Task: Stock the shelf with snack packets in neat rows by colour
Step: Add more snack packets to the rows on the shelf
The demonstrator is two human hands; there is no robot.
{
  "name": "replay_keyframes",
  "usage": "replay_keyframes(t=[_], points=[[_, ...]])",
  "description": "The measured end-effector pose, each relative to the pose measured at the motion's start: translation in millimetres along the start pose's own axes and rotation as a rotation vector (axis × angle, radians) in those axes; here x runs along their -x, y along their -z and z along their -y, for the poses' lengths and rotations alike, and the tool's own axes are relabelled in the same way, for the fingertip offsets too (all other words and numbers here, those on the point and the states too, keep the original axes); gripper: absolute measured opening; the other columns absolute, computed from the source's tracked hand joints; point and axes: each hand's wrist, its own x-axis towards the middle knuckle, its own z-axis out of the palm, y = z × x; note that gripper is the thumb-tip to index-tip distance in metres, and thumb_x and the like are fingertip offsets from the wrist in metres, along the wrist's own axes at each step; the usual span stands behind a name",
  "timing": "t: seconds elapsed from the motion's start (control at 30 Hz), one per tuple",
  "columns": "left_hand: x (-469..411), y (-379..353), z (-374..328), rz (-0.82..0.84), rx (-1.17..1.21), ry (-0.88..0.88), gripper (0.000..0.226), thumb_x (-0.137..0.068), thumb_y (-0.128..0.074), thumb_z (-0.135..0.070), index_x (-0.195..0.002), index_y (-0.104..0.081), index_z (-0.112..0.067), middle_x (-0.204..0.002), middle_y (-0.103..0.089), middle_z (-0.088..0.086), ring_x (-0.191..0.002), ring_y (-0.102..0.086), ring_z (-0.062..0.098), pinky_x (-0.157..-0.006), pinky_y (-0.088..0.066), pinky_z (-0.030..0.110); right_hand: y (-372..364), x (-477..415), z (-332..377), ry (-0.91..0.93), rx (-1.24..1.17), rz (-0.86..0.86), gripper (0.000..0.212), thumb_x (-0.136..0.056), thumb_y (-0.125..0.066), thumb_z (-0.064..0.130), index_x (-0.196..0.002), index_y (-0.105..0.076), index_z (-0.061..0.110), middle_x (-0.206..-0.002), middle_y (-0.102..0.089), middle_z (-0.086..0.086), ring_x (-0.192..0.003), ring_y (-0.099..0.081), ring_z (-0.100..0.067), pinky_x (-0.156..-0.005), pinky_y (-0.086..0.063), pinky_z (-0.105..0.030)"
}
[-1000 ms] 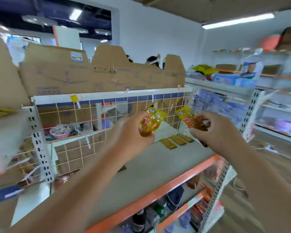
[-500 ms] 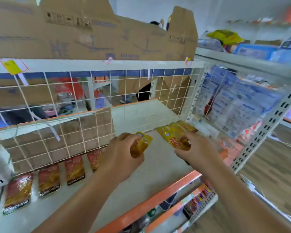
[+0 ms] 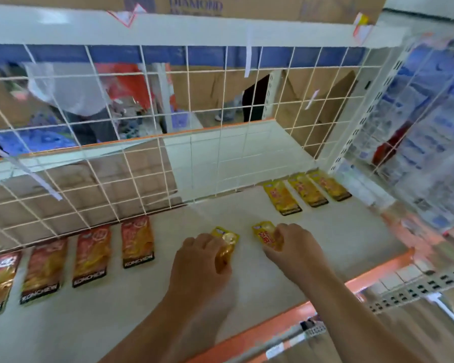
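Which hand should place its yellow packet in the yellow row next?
Right, probably: the right hand holds its packet nearer the yellow row; the left hand is closer to the red row.

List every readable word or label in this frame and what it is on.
"DIAMOND": cardboard box at the top.
"KONCHEW": black band on the red packets.
Yellow packets: print too blurred to read.
Paper tags: unreadable.

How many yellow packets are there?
5. Three yellow packets lie in a row by the wire grid, back right; left hand holds one, right hand another. More may be hidden.
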Motion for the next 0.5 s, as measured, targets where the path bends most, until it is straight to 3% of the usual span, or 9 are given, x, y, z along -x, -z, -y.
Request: replay_keyframes(t=[0.1,0.17,0.23,0.37,0.43,0.5], points=[[-10,-17,-11,-0.086,-0.03,0.052,0.048,-0.073,-0.057,-0.055,-0.108,-0.076,-0.029,-0.109,-0.069,-0.003,-0.088,-0.062,0.027,-0.075,-0.058,0.04,-11,-12,-15,0.156,0.066,-0.039,0.035,-0.092,-0.06,0.049,-0.112,-0.064,0.021,-0.119,-0.057,-0.001,-0.104,-0.053,-0.028,-0.079,-0.047,-0.036],[-15,-25,-20,-0.138,-0.059,0.08,0.047,-0.079,-0.055,-0.056,-0.109,-0.076,-0.029,-0.108,-0.069,-0.002,-0.087,-0.062,0.027,-0.074,-0.057,0.04,-19,-13,-26,0.309,0.135,-0.086,0.033,-0.097,-0.052,0.042,-0.119,-0.066,0.023,-0.124,-0.059,0.002,-0.097,-0.055,-0.028,-0.076,-0.052,-0.038],[-19,-32,-27,-0.187,-0.073,0.121,0.045,-0.082,-0.054,-0.056,-0.111,-0.076,-0.029,-0.108,-0.069,-0.002,-0.087,-0.062,0.027,-0.074,-0.057,0.041,-26,-11,-35,0.412,0.201,-0.07,0.037,-0.09,-0.05,0.035,-0.121,-0.067,0.022,-0.124,-0.062,0.003,-0.088,-0.058,-0.027,-0.069,-0.056,-0.04],[-33,-40,-38,-0.204,-0.114,0.173,0.045,-0.082,-0.053,-0.05,-0.113,-0.075,-0.026,-0.109,-0.068,0.0,-0.086,-0.062,0.029,-0.075,-0.058,0.042,-32,-33,-37,0.487,0.273,-0.044,0.043,-0.075,-0.064,0.033,-0.115,-0.073,0.019,-0.12,-0.068,0.001,-0.082,-0.064,-0.025,-0.061,-0.055,-0.04],[-37,-42,-44,-0.207,-0.129,0.204,0.046,-0.081,-0.051,-0.049,-0.115,-0.074,-0.028,-0.114,-0.067,-0.002,-0.091,-0.062,0.028,-0.077,-0.056,0.041,-29,-49,-31,0.472,0.271,-0.019,0.044,-0.078,-0.07,0.031,-0.12,-0.07,0.017,-0.125,-0.067,-0.002,-0.092,-0.065,-0.027,-0.07,-0.055,-0.042],[-39,-43,-46,-0.218,-0.145,0.226,0.047,-0.082,-0.05,-0.049,-0.119,-0.073,-0.029,-0.119,-0.066,-0.004,-0.096,-0.062,0.026,-0.079,-0.054,0.04,-27,-63,-23,0.462,0.247,0.007,0.049,-0.09,-0.061,0.031,-0.137,-0.059,0.017,-0.141,-0.056,-0.002,-0.114,-0.059,-0.028,-0.089,-0.05,-0.045]])
